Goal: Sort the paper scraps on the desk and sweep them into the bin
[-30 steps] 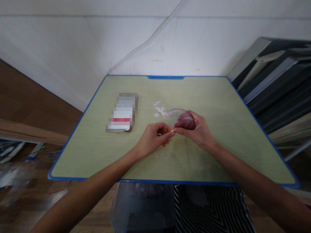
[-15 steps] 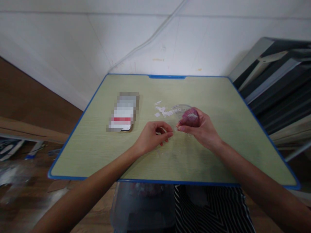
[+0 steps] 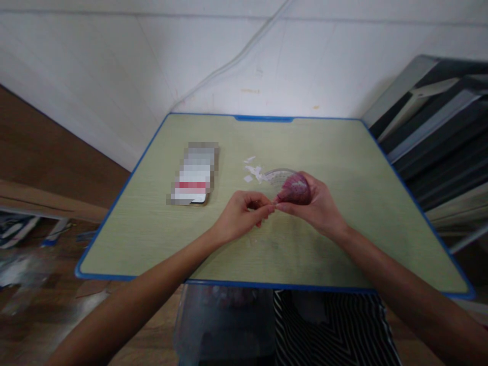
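Observation:
A small purple-red pouch point(image 3: 295, 189), rounded and narrowing to a gathered neck, is in my right hand point(image 3: 322, 206). The fingers wrap round its body and the thumb presses near the neck, which points left and down. My left hand point(image 3: 244, 213) is closed in a pinch, thumb and forefinger meeting right at the neck's tip. What lies between those left fingertips is too small to make out. Behind the pouch a clear round plastic piece point(image 3: 272, 176) lies on the table, partly hidden by the pouch. White paper scraps point(image 3: 254, 172) lie just left of it.
A phone point(image 3: 194, 173) with a blurred-out screen lies on the left of the pale green table point(image 3: 343, 147), which has a blue edge. A cable point(image 3: 236, 60) runs down the white wall behind. Grey folded frames point(image 3: 438, 132) stand on the right. Below the front edge is a translucent bin point(image 3: 224, 325).
My left fingertips have moved slightly right and now meet the pouch's neck. The pouch has shifted a little left and down in my right hand, its neck tilting further downward.

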Tool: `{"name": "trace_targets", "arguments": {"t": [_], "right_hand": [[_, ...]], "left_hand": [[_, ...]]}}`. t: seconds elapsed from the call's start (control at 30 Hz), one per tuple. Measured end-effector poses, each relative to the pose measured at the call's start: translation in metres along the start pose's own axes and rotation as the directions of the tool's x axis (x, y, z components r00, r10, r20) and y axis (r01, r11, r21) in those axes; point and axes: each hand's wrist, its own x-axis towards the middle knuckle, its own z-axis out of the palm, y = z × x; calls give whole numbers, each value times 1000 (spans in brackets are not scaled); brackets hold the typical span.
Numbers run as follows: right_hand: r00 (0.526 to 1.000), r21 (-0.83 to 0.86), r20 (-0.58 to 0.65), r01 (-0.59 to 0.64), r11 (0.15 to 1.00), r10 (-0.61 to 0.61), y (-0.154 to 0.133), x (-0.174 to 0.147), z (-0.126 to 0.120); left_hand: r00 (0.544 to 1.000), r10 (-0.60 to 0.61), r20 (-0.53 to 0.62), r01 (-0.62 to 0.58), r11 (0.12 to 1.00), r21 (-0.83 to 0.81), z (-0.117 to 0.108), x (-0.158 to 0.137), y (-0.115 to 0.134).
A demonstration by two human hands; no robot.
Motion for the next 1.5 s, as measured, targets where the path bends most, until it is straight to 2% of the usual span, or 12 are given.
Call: {"name": "trace_targets", "arguments": {"t": [0.43,0.57,0.67,0.8,0.87,0.97,1.07,1.13,1.23,1.3,1.4,1.5], "right_hand": [[999,12,33,-31,999,31,6,3,-7],[998,-144,-8,58,988,-60,10,8,-17],[973,-436,139,226,871,-183,9,10,-27],[846,-595,452,522,611,-283,4,7,-39],[806,-600,537,572,560,-248,0,2,-45],[799,-637,589,551,539,-120,-9,-7,-56],[795,-670,607,513,537,-2,-20,-16,-64],[808,-687,590,504,523,-2,-26,-18,-65],[824,-697,566,500,514,-34,-29,-18,-62],[815,-696,579,493,521,2,-28,-17,-62],[783,-700,614,481,528,101,-29,-18,-72],[821,-739,565,460,492,80,-32,-18,-83]], "left_hand": [[991,136,-12,-128,959,254,-4,-1,-5],[992,122,-41,-91,891,446,-14,-4,-2],[992,105,-73,-45,819,572,-21,-6,-2],[989,97,-115,3,751,660,-27,-8,-7],[983,121,-138,8,724,689,-29,-11,-8],[962,207,-176,-16,688,725,-29,-27,-4],[945,292,-151,-89,671,736,-15,-64,8],[928,370,-45,-220,642,734,3,-94,14],[879,447,167,-391,473,789,39,-134,12],[869,434,236,-418,390,821,62,-151,2],[896,345,278,-400,360,843,84,-163,-21],[902,316,294,-398,343,851,90,-167,-38]]}}
